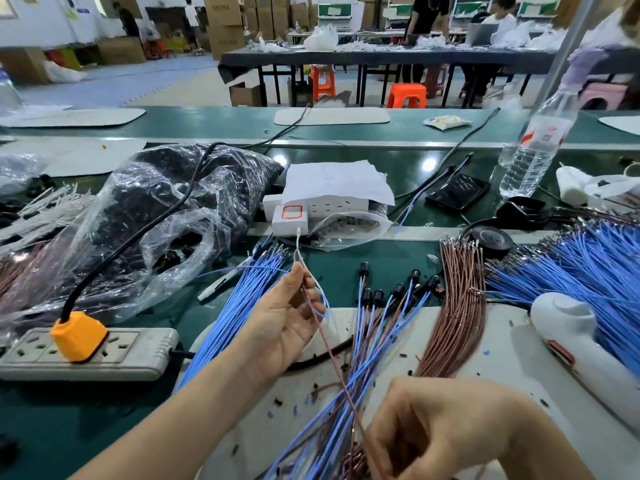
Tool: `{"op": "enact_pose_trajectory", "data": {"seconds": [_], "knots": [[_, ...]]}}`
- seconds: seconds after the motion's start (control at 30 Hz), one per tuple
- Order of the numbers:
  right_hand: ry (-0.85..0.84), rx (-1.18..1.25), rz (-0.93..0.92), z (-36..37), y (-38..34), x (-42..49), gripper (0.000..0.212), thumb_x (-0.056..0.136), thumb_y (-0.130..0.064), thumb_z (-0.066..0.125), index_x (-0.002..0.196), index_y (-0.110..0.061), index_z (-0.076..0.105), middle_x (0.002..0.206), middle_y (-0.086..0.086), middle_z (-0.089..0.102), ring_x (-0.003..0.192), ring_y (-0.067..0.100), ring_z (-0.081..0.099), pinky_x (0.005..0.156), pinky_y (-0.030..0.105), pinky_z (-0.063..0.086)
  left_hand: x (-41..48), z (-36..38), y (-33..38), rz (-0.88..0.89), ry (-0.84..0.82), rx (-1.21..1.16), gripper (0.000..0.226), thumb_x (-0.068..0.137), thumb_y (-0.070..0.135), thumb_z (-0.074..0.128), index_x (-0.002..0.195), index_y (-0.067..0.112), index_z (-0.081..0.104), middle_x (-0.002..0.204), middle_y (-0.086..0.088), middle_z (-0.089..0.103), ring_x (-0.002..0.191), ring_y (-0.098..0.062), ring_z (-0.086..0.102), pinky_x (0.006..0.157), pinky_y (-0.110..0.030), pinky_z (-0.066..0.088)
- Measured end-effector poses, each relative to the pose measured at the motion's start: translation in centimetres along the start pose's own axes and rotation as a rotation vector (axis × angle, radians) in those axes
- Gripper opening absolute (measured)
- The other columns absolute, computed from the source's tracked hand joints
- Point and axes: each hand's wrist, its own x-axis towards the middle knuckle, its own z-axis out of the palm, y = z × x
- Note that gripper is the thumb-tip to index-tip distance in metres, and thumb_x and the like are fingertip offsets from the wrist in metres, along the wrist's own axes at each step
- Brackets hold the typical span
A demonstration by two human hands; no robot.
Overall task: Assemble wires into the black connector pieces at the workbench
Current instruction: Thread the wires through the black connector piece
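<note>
At a green tabletop (381, 251), a worker's left hand (287, 317), centre frame, pinches a thin brown wire (332, 358) and a looped blue wire (327, 303) in a narrow grip. The right hand (446, 427), lower right, closes its grip on the brown wire's lower end. Black connector pieces (398, 291), wires fitted, lie just right of centre.

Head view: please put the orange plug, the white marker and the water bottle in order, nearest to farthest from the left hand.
1. White marker, just left of the left hand.
2. Orange plug, far left.
3. Water bottle, back right.
</note>
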Motion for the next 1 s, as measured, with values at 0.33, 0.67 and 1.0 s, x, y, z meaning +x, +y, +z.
{"op": "enact_pose_trajectory", "data": {"seconds": [0.33, 0.67, 1.0], "knots": [[0.393, 0.167, 0.013, 0.8, 0.9, 2.1, 0.013, 0.090, -0.030, 0.064, 0.082, -0.021, 0.067, 0.069, 0.002, 0.067, 0.048, 0.009, 0.053, 0.041, 0.015, 0.036, -1.4, 0.2, -1.1, 0.160, -0.259, 0.423, 0.007, 0.072, 0.014, 0.076, 0.075, 0.020, 0.073, 0.062, -0.004, 0.057, 0.052, -0.011, 0.051, 0.057, -0.017, 0.047], [0.892, 0.072, -0.149, 1.1, 1.2, 3.6, 0.022, 0.090, -0.014, 0.063, 0.068, -0.010, 0.064, 0.051, 0.001, 0.057, 0.032, 0.007, 0.042, 0.031, 0.015, 0.029, -2.0, 0.1, -1.0, 0.300, -0.333, 0.829, 0.018, 0.074, 0.013, 0.074, 0.086, 0.013, 0.060, 0.064, 0.006, 0.059, 0.060, -0.009, 0.054, 0.064, -0.017, 0.046], [0.570, -0.004, 0.064, 0.4, 0.7, 1.7, 0.015, 0.083, -0.020, 0.072, 0.069, -0.020, 0.068, 0.052, -0.006, 0.060, 0.038, 0.005, 0.046, 0.036, 0.016, 0.033, -0.4, -0.7, 0.4, 0.585, 0.063, 0.688, 0.026, 0.073, 0.024, 0.068, 0.098, 0.023, 0.067, 0.070, 0.009, 0.067, 0.062, -0.003, 0.059, 0.063, -0.013, 0.050]]}}
